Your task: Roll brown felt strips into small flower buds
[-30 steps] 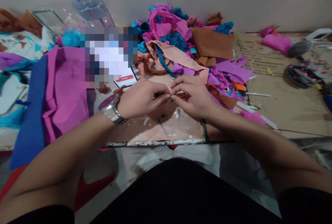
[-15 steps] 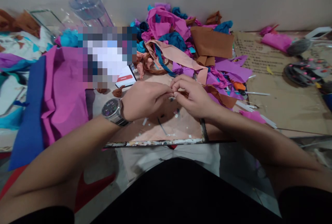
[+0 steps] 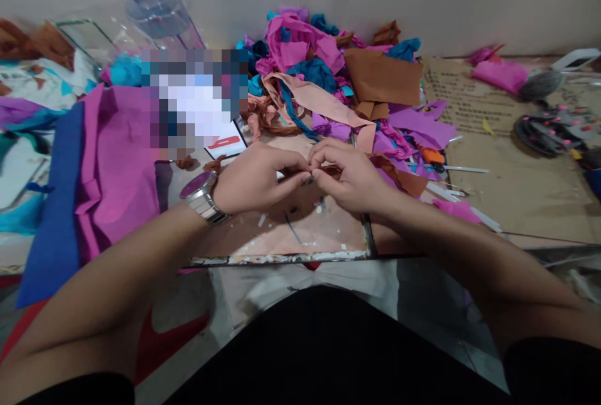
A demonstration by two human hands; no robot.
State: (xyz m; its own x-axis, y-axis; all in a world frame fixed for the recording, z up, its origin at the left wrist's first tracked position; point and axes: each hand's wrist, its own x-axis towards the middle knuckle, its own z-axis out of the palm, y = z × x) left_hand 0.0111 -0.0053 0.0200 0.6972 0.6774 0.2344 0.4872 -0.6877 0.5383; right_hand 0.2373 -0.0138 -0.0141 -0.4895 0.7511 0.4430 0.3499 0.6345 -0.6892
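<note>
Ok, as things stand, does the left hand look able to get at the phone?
Probably yes: the phone lies close beside the left hand, with only a small brown scrap by its near edge. The left fingertips, though, look pinched together at those of the right hand.

The scene is viewed by a single camera worn on the person's head, faced forward and angled down over the bench (image 3: 282, 239). The left hand (image 3: 256, 176) and right hand (image 3: 350, 176) are framed at close range near the middle, with the forearms (image 3: 154, 255) brought in from the lower sides. The dark clothing (image 3: 323, 342) is seen from above at the bottom edge. The wall (image 3: 446, 4) is taken in along the top, and the bench is cropped at both sides.
</note>
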